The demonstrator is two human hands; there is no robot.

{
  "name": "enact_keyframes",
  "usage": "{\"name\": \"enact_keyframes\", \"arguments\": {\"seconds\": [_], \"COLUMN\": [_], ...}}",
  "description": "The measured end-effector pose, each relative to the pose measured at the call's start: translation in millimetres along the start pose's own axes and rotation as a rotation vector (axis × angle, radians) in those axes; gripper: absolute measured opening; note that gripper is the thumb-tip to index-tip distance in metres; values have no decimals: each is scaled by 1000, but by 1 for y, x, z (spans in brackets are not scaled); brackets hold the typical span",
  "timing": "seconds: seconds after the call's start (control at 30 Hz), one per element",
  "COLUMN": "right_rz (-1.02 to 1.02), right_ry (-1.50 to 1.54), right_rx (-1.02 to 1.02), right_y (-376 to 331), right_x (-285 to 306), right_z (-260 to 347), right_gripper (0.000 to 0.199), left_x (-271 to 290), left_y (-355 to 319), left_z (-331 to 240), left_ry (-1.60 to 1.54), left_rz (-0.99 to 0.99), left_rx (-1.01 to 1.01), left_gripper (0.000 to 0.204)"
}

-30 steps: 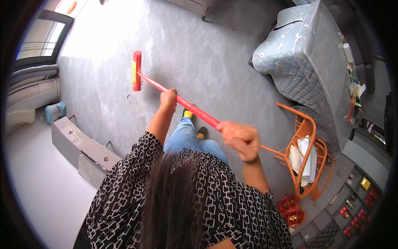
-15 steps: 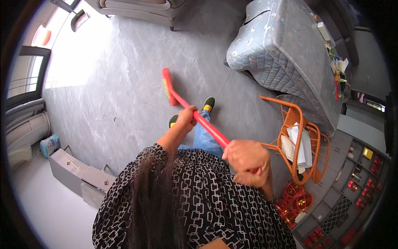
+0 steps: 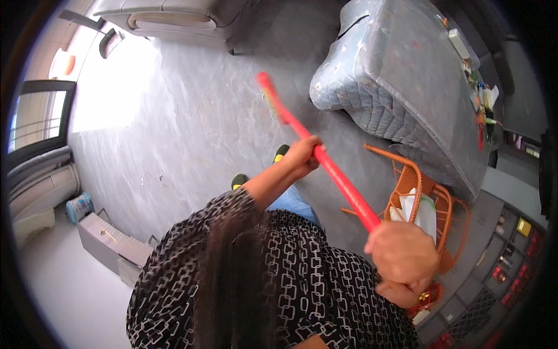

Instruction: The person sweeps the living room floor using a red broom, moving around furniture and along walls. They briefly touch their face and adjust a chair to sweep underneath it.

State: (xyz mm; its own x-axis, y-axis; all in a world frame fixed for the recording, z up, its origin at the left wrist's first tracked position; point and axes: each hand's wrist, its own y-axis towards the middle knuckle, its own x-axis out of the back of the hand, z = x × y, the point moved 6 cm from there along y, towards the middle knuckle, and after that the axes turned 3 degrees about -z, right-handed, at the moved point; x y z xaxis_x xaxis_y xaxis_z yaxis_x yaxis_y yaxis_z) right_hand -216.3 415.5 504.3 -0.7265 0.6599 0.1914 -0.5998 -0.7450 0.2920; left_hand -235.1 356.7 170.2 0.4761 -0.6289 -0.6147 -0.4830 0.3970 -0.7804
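Note:
A red broom (image 3: 344, 179) slants across in front of me, its head with yellowish bristles at the far end, blurred by motion. My left hand (image 3: 303, 157) is wrapped round the handle partway down, nearer the head. Around the upper end of the handle my right hand (image 3: 403, 259) is closed, out to the right near the rattan chair. The broom head is over the grey tiled floor (image 3: 192, 104); whether it touches the tiles I cannot tell. Below my left forearm show my dark shoes.
At the right stands an orange rattan chair (image 3: 414, 168) with white cloth or bags on it. Beyond it is a quilted, pale-blue covered table (image 3: 401, 87) carrying small items. A grey sofa (image 3: 174, 23) lies far off. On the left are a low grey cabinet (image 3: 110, 241) and a blue-white tub (image 3: 79, 207).
Both hands have moved right with the broom, the left one also farther away and the right one nearer. The broom head has swung to the right and away from me.

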Motion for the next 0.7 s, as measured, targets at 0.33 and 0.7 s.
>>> {"name": "enact_keyframes", "arguments": {"seconds": [0.33, 0.7], "right_rz": [-113, -254], "right_ry": [364, 554], "right_rx": [-50, -181], "right_y": [9, -3], "right_x": [47, 91], "right_z": [-129, -175], "right_gripper": [31, 28], "left_x": [68, 94], "left_y": [88, 31], "left_z": [-22, -91], "left_ry": [-176, -169], "left_rz": [-521, -568], "left_rx": [-188, -256], "left_gripper": [7, 17]}}
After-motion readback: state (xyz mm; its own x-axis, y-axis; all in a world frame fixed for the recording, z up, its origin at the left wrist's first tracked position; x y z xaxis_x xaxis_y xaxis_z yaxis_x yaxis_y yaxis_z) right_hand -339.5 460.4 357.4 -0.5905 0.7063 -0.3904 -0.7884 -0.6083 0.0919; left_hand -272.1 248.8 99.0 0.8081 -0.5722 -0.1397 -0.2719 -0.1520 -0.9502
